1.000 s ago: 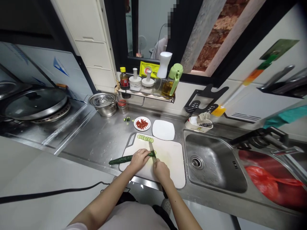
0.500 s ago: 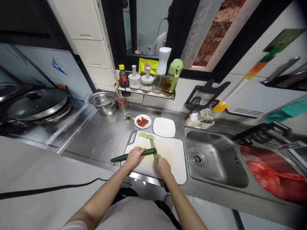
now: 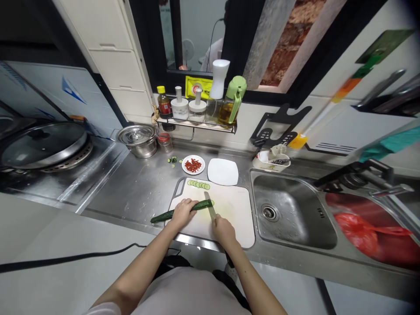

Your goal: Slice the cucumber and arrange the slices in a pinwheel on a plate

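My left hand (image 3: pixel 183 213) is closed over the middle of a dark green cucumber (image 3: pixel 201 205), pressing it to the white cutting board (image 3: pixel 236 218). The cucumber's uncut end reaches past the board's left edge. In my right hand (image 3: pixel 224 230) is a knife (image 3: pixel 210 206), its blade lying across the cucumber near the cut right end. A pale round of cucumber shows just right of the blade. Higher on the board, a row of overlapping cucumber slices (image 3: pixel 198 184) lies flat. Most of the knife's handle is hidden by my right hand.
Behind the board stand a plate of chopped red pieces (image 3: pixel 193 165) and a white square plate (image 3: pixel 223 172). To the right is the sink (image 3: pixel 295 214); a lidded steel pot (image 3: pixel 139 140) sits at the back left. Bottles and jars line a wall shelf (image 3: pixel 197 123).
The camera view has shifted slightly. The knife blade still crosses the cucumber near its cut end, and my left hand keeps its hold with little visible change.
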`<state>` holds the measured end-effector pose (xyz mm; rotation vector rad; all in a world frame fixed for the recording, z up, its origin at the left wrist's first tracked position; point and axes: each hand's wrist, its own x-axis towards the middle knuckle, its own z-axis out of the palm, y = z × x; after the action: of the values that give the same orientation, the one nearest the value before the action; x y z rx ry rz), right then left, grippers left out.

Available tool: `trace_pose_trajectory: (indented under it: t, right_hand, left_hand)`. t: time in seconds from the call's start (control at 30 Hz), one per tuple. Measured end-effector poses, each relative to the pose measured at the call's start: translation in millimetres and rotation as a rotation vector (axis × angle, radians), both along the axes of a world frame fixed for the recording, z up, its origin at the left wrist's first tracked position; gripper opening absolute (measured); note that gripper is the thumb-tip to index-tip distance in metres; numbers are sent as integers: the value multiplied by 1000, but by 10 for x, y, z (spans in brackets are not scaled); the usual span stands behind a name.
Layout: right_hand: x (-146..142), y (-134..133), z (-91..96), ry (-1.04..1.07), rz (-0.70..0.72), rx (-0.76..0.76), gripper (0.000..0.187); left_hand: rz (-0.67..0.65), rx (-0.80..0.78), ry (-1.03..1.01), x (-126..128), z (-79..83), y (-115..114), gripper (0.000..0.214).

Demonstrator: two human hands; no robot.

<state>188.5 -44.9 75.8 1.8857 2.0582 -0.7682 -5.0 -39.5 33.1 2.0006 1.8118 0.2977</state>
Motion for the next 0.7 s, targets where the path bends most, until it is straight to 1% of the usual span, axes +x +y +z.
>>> trace_pose_trajectory:
  t: [0.17, 0.3, 0.4, 0.53, 0.6, 0.7]
  right_hand:
    - [167, -69, -32, 40, -27, 43, 31]
    - [357, -92, -52, 61, -99, 75, 29]
    - [501, -88, -50, 36, -160, 67, 29]
    - [664, -66, -65, -25, -219, 84, 30]
    - [724, -46, -87, -23, -227, 102, 30]
    - [772, -6, -119, 1, -234, 118, 32]
  left_hand:
    - [97, 30, -94, -92, 46, 65, 44]
    - [244, 54, -127, -237, 115, 144, 44]
    - [383, 51, -115, -394, 133, 220, 45]
    - [580, 34, -70, -637, 113, 368, 44]
    - [651, 20, -44, -747, 104, 459, 43]
    - [702, -13, -21, -870, 101, 595, 44]
